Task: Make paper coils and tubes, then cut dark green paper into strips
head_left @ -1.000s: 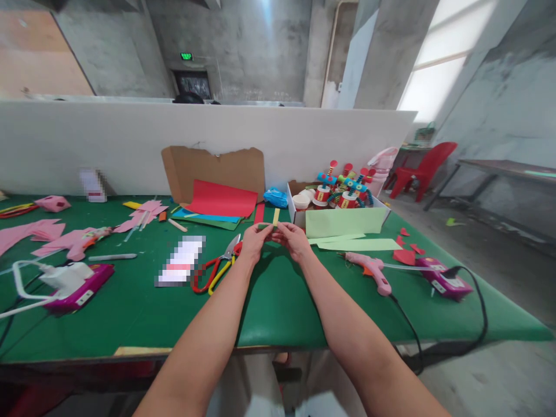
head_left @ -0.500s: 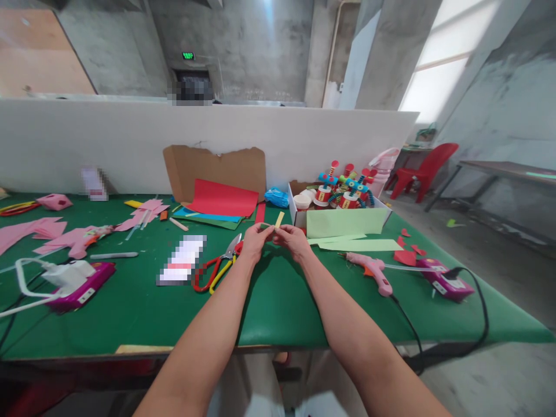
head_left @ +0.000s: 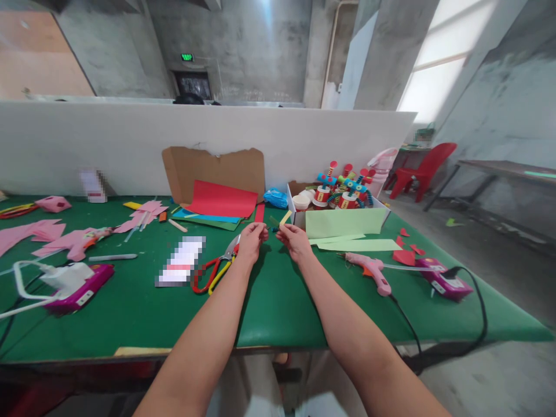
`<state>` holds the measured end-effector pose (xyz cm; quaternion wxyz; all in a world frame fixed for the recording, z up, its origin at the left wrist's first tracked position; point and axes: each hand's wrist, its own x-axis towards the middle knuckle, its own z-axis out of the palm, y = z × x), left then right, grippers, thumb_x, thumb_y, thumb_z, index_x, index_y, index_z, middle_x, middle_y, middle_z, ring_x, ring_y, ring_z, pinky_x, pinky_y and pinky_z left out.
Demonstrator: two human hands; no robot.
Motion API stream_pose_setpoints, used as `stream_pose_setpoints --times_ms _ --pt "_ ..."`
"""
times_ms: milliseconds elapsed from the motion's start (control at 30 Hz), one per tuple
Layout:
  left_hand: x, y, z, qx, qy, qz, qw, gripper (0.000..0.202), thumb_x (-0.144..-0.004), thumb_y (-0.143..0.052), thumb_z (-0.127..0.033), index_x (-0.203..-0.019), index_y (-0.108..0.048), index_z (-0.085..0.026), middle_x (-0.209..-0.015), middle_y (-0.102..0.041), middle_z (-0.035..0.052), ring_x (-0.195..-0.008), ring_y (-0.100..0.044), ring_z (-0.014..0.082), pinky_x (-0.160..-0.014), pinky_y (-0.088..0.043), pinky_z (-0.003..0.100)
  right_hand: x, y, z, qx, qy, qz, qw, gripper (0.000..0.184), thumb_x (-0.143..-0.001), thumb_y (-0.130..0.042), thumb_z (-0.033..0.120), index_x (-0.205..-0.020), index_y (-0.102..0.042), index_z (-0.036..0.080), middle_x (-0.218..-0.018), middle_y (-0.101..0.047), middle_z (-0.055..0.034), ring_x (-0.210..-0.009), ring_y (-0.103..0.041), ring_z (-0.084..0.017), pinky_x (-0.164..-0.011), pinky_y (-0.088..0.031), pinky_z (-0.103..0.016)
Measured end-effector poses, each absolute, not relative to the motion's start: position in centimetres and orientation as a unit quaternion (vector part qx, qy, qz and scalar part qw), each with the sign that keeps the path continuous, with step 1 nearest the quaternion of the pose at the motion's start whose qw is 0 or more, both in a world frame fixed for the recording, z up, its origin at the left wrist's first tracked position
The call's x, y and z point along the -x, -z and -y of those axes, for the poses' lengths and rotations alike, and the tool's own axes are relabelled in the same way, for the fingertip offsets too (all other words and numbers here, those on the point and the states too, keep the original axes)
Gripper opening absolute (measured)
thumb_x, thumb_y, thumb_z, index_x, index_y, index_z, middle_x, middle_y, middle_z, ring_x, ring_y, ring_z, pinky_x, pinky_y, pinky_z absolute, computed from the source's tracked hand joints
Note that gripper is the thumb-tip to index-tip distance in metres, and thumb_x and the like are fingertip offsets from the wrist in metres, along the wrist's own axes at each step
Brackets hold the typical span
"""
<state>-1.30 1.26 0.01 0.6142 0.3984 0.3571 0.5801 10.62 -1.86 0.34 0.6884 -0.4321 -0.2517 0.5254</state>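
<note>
My left hand (head_left: 252, 240) and my right hand (head_left: 294, 239) hover close together above the green table (head_left: 278, 301), a small gap between them. My right hand pinches a short yellow paper strip (head_left: 285, 218) that sticks up and to the right. My left hand's fingers are pinched together near the strip's lower end; whether they hold anything is too small to see. Red-and-yellow scissors (head_left: 216, 266) lie just left of my left hand.
A pink glue gun (head_left: 369, 270) with a black cable lies to the right, beside light green paper sheets (head_left: 345, 223) and a box of coloured toys (head_left: 343, 191). Red paper (head_left: 221, 200) leans on cardboard behind. Pink paper scraps (head_left: 47, 234) and a magenta power strip (head_left: 76, 286) sit left.
My hands have drawn slightly apart; the yellow strip, held between both hands before, now stays with my right hand and tilts further right.
</note>
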Motion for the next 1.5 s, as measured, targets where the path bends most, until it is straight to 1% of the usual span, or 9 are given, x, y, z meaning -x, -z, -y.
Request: stream_pose_setpoints --times_ms 100,200,367,500,733,1000,1200,1367,1500 --pt "1.1 0.0 -0.9 -0.435 -0.543 -0.34 0.633 0.042 -0.048 -0.083 -0.042 -0.075 -0.062 -0.017 -0.061 -0.06 -0.0021 -0.058 -0.055 0.01 -0.059 -0.043 0.024 -10.7 -0.3 1.8 0.404 -0.533 0.245 0.701 0.024 -0.061 -0.083 0.02 -0.067 -0.061 0.018 -0.056 -0.062 0.0047 -0.054 -0.063 -0.009 -0.058 -0.057 -0.02" --pt "0.9 0.1 -0.7 -0.456 -0.523 -0.335 0.638 0.043 -0.048 -0.084 -0.04 -0.077 -0.063 -0.016 -0.066 -0.063 -0.0004 -0.058 -0.055 0.0097 -0.057 -0.041 0.023 -10.4 -0.2 1.8 0.392 -0.55 0.253 0.693 0.025 -0.062 -0.083 0.019 -0.068 -0.058 0.018 -0.06 -0.066 0.0032 -0.057 -0.066 -0.011 -0.059 -0.057 -0.021" --pt "1.0 0.3 -0.9 -0.47 -0.522 -0.353 0.618 0.04 -0.049 -0.085 -0.041 -0.072 -0.063 -0.016 -0.063 -0.062 -0.0002 -0.055 -0.052 0.0093 -0.052 -0.037 0.022 -9.9 -0.1 2.0 0.388 -0.561 0.271 0.68 0.022 -0.064 -0.081 0.017 -0.068 -0.06 0.017 -0.063 -0.068 0.0009 -0.06 -0.066 -0.012 -0.061 -0.057 -0.023" --pt "1.1 0.3 -1.0 -0.479 -0.526 -0.35 0.609 0.04 -0.048 -0.084 -0.043 -0.068 -0.063 -0.016 -0.059 -0.06 -0.0014 -0.052 -0.051 0.0089 -0.051 -0.035 0.022 -10.1 -0.3 2.2 0.415 -0.563 0.282 0.656 0.019 -0.065 -0.081 0.015 -0.065 -0.062 0.017 -0.058 -0.066 0.0015 -0.054 -0.062 -0.01 -0.059 -0.056 -0.022" --pt "1.2 0.3 -1.2 -0.506 -0.526 -0.355 0.585 0.037 -0.047 -0.083 -0.044 -0.06 -0.063 -0.016 -0.051 -0.055 -0.0028 -0.048 -0.045 0.0083 -0.05 -0.033 0.023 -10.2 -0.7 2.4 0.438 -0.551 0.31 0.639 0.01 -0.066 -0.078 0.014 -0.072 -0.07 0.014 -0.057 -0.066 0.0012 -0.051 -0.059 -0.009 -0.062 -0.055 -0.023" --pt "1.3 0.1 -1.1 -0.451 -0.543 -0.353 0.614 0.047 -0.051 -0.081 -0.055 -0.068 -0.064 -0.015 -0.054 -0.054 -0.0033 -0.051 -0.047 0.0081 -0.05 -0.034 0.022 -9.8 -1.0 2.3 0.439 -0.509 0.257 0.695 0.009 -0.065 -0.076 0.013 -0.068 -0.068 0.015 -0.052 -0.063 0.0041 -0.051 -0.059 -0.009 -0.056 -0.053 -0.02" --pt "0.8 0.1 -0.8 -0.5 -0.522 -0.356 0.592 0.047 -0.046 -0.087 -0.046 -0.073 -0.063 -0.016 -0.062 -0.062 -0.0021 -0.056 -0.052 0.0091 -0.053 -0.037 0.021 -9.6 -0.7 2.3 0.415 -0.538 0.254 0.689 0.008 -0.067 -0.074 0.011 -0.071 -0.068 0.014 -0.057 -0.068 0.0017 -0.052 -0.062 -0.01 -0.059 -0.056 -0.021" --pt "0.8 0.4 -0.8 -0.517 -0.532 -0.343 0.576 0.041 -0.048 -0.085 -0.045 -0.065 -0.062 -0.015 -0.058 -0.06 -0.0022 -0.054 -0.05 0.0088 -0.054 -0.037 0.022 -9.7 -0.6 2.3 0.411 -0.564 0.254 0.669 0.011 -0.068 -0.076 0.011 -0.067 -0.066 0.014 -0.052 -0.065 0.001 -0.048 -0.061 -0.01 -0.058 -0.057 -0.022" --pt "1.0 0.4 -1.0 -0.511 -0.529 -0.335 0.589 0.04 -0.051 -0.084 -0.045 -0.067 -0.064 -0.015 -0.058 -0.059 -0.002 -0.053 -0.049 0.0089 -0.054 -0.038 0.023 -10.0 -0.6 2.1 0.415 -0.558 0.235 0.679 0.011 -0.068 -0.076 0.01 -0.067 -0.066 0.013 -0.052 -0.065 0.0011 -0.049 -0.06 -0.009 -0.06 -0.057 -0.021"
